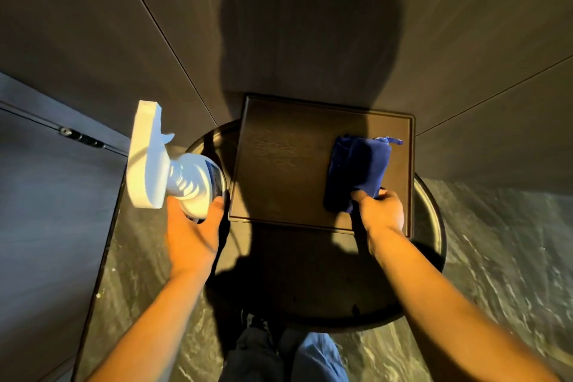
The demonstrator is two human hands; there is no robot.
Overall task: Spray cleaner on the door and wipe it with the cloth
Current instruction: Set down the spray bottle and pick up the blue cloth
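- Blurred: white spray bottle (173, 170), label unreadable, base hidden in left hand (192, 226); fingers clamped around it.
- Nozzle aimed up-left toward door (46, 195).
- Blue cloth (356, 174) on tray (279, 164) atop round table (310, 273), long axis running away, pinched by right hand (383, 211) fingers.

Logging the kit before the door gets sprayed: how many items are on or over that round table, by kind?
Spray bottle, white, held in the left hand: 1
Cloth, blue, gripped by the right hand: 1
Square tray, dark, under the cloth: 1
Total: 3
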